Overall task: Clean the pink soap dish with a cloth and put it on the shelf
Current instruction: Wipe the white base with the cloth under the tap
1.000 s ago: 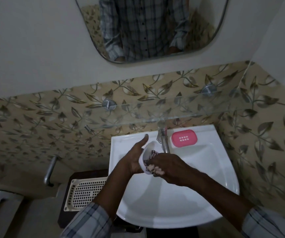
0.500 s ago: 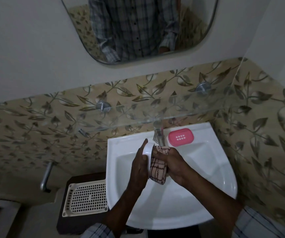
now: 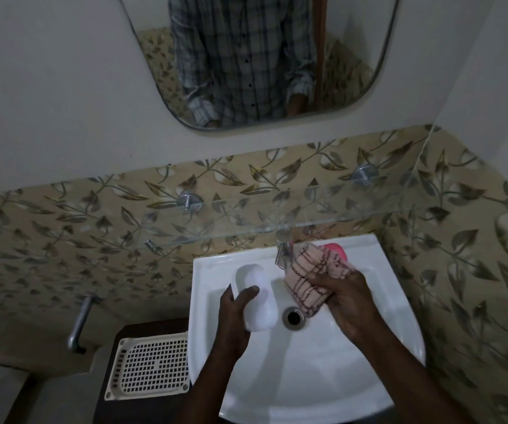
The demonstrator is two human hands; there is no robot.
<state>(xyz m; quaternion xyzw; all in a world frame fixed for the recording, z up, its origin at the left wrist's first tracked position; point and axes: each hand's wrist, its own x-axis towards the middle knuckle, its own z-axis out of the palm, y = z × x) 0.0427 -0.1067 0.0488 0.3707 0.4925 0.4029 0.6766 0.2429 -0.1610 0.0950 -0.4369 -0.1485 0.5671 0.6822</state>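
One small corner of the pink soap dish is all I can see now. It sits on the back rim of the sink, just right of the tap, and the checked cloth covers the rest. The right hand grasps this cloth in a bunch, with the fingers curled round it. Half a second ago the cloth was pressed against the white oval piece, which the left hand holds over the basin with the thumb on top. Now the two hands are apart and the cloth has gone to the pink dish. I judge that the wiping of the white piece is finished and the pink part comes next. Whether the cloth already touches the dish, I cannot tell. The glass shelf runs just above the tap, and no part of the dish is on it yet, so the placing step is still ahead. A plastic basket lies left of the sink.
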